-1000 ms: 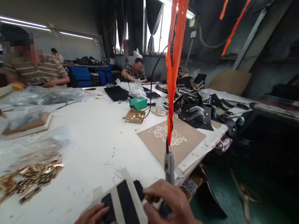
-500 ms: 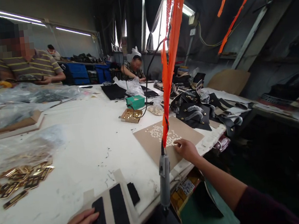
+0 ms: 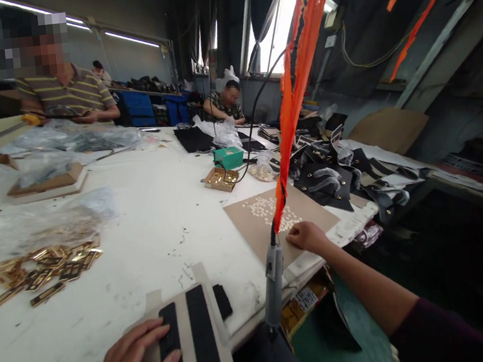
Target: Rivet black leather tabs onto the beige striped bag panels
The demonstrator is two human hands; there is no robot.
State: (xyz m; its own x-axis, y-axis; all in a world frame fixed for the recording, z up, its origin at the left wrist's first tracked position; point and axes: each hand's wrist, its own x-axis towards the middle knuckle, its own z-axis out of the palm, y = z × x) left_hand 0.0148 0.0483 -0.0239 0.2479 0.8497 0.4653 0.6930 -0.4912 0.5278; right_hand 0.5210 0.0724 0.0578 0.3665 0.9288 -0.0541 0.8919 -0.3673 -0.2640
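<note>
My left hand (image 3: 133, 359) holds a beige panel with black strips (image 3: 203, 334) at the near table edge, its thumb and fingers on the left strip. A small black piece (image 3: 222, 301) lies beside the panel's right side. Over a brown cardboard sheet (image 3: 253, 234), my right hand (image 3: 310, 237) has its fingers curled together, fingertips low at the sheet; anything between them is too small to make out. Many small pale ring-like discs (image 3: 266, 210) are scattered beyond these fingertips. Between my hands hangs a grey electric screwdriver (image 3: 274, 287), tip downward, on orange cords (image 3: 290, 112).
Gold-framed plates (image 3: 67, 265) are heaped at left near plastic bags (image 3: 76, 210). Farther back stand a box of gold bits (image 3: 220, 179) and a green box (image 3: 228, 157). Black pieces with straps (image 3: 322, 175) fill the right side. A person in a striped shirt (image 3: 66, 96) and others work beyond.
My right hand has drawn slightly nearer, away from the discs, its fingers more curled. The view has shifted a little left. My left hand stays on the panel.
</note>
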